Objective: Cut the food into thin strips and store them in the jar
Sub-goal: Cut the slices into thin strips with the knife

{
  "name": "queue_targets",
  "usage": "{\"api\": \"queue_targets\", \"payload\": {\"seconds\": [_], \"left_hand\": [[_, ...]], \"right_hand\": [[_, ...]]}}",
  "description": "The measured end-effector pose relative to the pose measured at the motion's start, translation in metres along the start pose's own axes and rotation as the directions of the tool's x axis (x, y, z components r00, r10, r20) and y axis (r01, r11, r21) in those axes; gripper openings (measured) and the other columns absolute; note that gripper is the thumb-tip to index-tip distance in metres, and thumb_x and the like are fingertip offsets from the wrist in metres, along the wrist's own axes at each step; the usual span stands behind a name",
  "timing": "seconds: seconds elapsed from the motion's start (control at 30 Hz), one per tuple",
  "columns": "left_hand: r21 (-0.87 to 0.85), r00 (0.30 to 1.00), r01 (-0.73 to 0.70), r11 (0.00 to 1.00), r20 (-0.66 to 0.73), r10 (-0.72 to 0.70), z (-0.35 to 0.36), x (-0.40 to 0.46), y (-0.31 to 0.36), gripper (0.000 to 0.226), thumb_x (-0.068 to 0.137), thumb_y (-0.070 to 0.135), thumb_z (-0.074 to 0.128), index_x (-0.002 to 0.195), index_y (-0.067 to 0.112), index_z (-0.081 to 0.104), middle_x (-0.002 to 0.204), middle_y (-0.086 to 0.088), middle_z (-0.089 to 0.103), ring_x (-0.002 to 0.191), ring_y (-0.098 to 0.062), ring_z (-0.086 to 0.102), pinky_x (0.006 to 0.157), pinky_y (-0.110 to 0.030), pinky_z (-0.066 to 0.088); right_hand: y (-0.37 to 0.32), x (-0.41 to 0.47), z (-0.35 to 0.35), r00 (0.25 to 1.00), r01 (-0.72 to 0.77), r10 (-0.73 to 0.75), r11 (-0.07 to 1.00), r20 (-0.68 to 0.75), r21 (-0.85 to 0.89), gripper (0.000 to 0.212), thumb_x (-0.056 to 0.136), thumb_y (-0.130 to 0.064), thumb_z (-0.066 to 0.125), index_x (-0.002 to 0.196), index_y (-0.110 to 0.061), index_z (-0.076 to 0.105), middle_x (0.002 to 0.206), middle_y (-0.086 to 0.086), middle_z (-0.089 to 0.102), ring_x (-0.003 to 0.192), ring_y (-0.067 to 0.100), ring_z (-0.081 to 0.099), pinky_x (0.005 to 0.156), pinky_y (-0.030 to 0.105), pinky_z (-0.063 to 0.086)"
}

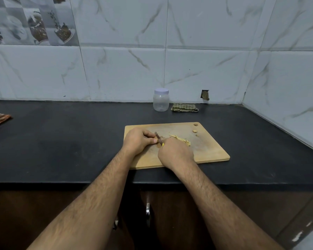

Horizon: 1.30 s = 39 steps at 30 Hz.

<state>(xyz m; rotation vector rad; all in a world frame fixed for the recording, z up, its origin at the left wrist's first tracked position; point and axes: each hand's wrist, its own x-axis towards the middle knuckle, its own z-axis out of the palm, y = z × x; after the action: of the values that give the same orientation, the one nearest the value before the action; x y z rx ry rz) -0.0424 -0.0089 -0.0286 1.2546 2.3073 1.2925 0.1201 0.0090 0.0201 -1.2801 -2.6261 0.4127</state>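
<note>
Food under hands hidden, knife [159, 138] handle covered, strips [181, 139] visible

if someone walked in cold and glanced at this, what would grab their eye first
The two hands meeting on the wooden cutting board at the centre of the dark counter: the left hand pins a small piece of food, and the right hand works a knife with a yellow handle against it. Just right of the blade lies a heap of pale thin strips. Behind the board, by the marbled wall, stands an empty clear jar with its lid on.
</note>
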Motion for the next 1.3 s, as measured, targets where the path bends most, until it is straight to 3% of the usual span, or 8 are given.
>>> {"api": "queue_targets", "payload": {"seconds": [0.63,0.87,0.97,1.3], "left_hand": [[-0.01,1.0,-0.01,1.0,-0.002,0.01,0.0,-0.001,0.001,0.012,0.078,0.024,0.083,0.089,0.028,0.08,0.094,0.014,0.075,0.094,-0.005,0.066,0.093,-0.037,0.052],[-0.001,1.0,-0.027,1.0,-0.001,0.027,0.0,-0.002,0.001,0.013,0.078,0.023,0.082,0.077,0.035,0.076,0.089,0.017,0.074,0.091,-0.004,0.067,0.091,-0.035,0.052],[0.002,1.0,-0.01,1.0,-0.006,0.01,0.001,0.001,-0.001,0.011,0.077,0.028,0.084,0.086,0.03,0.078,0.093,0.015,0.074,0.093,-0.006,0.066,0.091,-0.034,0.052],[0.036,0.999,-0.023,0.999,0.023,0.022,-0.001,-0.001,0.0,0.022,0.081,0.033,0.08,0.102,0.027,0.078,0.107,0.013,0.073,0.103,-0.004,0.063,0.094,-0.029,0.05]], "right_hand": [[-0.005,0.007,-0.003,0.999,0.022,-0.022,1.0,0.031,0.009,0.03,0.098,-0.021,0.043,0.12,-0.014,0.061,0.117,0.007,0.065,0.106,0.026,0.06,0.073,0.031,0.042],[-0.01,0.007,-0.003,0.998,0.012,-0.011,1.0,0.062,-0.023,0.032,0.097,-0.021,0.041,0.122,-0.015,0.061,0.119,0.007,0.065,0.105,0.025,0.061,0.073,0.033,0.046],[-0.004,-0.004,-0.002,0.996,0.035,-0.031,0.998,0.079,-0.059,0.038,0.095,-0.014,0.043,0.13,-0.016,0.056,0.121,0.005,0.063,0.107,0.024,0.06,0.075,0.033,0.045],[0.008,-0.023,-0.003,0.999,0.019,-0.014,0.994,0.052,-0.109,0.03,0.096,-0.018,0.046,0.123,-0.016,0.059,0.116,0.004,0.063,0.103,0.022,0.059,0.073,0.031,0.043]]}}
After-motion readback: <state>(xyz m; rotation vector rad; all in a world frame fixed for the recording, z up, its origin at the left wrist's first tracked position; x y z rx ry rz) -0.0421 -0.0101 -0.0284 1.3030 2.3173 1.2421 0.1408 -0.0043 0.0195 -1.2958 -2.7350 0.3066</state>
